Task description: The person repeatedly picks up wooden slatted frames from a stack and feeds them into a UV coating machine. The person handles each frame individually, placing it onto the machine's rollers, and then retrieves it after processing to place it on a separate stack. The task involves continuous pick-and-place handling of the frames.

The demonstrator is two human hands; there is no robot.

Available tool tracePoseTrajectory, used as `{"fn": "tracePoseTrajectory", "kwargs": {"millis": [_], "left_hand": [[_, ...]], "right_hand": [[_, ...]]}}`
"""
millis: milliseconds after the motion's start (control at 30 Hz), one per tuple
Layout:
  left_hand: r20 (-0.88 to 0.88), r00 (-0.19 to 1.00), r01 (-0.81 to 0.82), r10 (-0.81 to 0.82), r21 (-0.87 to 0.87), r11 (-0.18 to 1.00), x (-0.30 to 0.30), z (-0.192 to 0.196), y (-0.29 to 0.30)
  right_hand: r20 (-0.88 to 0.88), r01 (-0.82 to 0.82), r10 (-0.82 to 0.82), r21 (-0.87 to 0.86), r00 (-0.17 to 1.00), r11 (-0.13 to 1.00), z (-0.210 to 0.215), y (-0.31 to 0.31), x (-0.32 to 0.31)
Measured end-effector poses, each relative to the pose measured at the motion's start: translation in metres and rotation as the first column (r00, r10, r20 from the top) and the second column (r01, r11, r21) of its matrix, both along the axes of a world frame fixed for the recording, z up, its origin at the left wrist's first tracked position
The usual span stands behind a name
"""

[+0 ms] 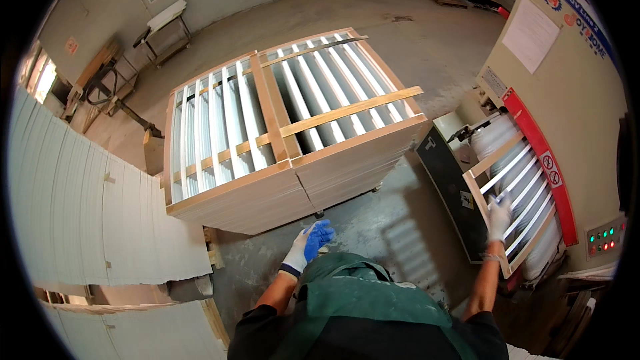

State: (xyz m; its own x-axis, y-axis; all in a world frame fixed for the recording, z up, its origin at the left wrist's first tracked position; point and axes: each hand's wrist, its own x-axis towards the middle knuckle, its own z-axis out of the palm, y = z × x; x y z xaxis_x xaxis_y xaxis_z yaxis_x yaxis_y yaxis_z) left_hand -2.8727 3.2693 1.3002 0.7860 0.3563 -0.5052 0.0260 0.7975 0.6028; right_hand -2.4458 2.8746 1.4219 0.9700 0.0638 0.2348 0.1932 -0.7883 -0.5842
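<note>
My left hand [308, 245], in a white glove with a blue palm, hangs in front of my green apron [373, 297]. Its fingers are stretched out and nothing is in them. Over to the right, my right hand [499, 219], also gloved, is at a slatted frame [475, 190] with white slats and a light brown border. That frame lies partly inside the machine opening. Motion smears the right fingers, so their grip on a slat cannot be made out.
Ahead stands a large stack of slatted frames [233, 210], with wooden strips [347, 108] across its top. White panels [80, 193] are piled at left. On the right is a beige machine [573, 80] with a red guard [543, 160] and lit buttons [605, 237].
</note>
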Motion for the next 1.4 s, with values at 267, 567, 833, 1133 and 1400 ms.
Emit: {"fn": "tracePoseTrajectory", "kwargs": {"millis": [267, 567, 833, 1133, 1400], "left_hand": [[-0.087, 0.978, -0.181, 0.191, 0.114, 0.977, -0.044, 0.014, 0.034], [0.160, 0.795, -0.607, 0.585, 0.195, 0.771, -0.143, 0.034, 0.098], [0.203, 0.715, -0.698, 0.669, 0.155, 0.699, -0.149, 0.079, 0.138], [0.145, 0.852, -0.506, 0.502, 0.471, 0.722, -0.128, 0.096, 0.086], [0.092, 0.981, -0.196, 0.173, 0.500, 0.844, -0.067, 0.127, 0.034]], "right_hand": [[-0.176, -0.800, 0.819, 0.180, 0.547, 0.573, 0.048, 0.453, -0.191], [-0.451, -0.861, 0.737, -0.335, 0.503, 0.383, 0.071, 0.558, -0.234], [-0.387, -0.842, 0.749, -0.211, 0.538, 0.496, 0.077, 0.536, -0.208], [-0.376, -0.702, 0.689, 0.125, 0.620, 0.701, 0.047, 0.430, -0.137], [-0.258, -0.447, 0.480, 0.178, 0.838, 0.877, 0.032, 0.216, -0.128]]}}
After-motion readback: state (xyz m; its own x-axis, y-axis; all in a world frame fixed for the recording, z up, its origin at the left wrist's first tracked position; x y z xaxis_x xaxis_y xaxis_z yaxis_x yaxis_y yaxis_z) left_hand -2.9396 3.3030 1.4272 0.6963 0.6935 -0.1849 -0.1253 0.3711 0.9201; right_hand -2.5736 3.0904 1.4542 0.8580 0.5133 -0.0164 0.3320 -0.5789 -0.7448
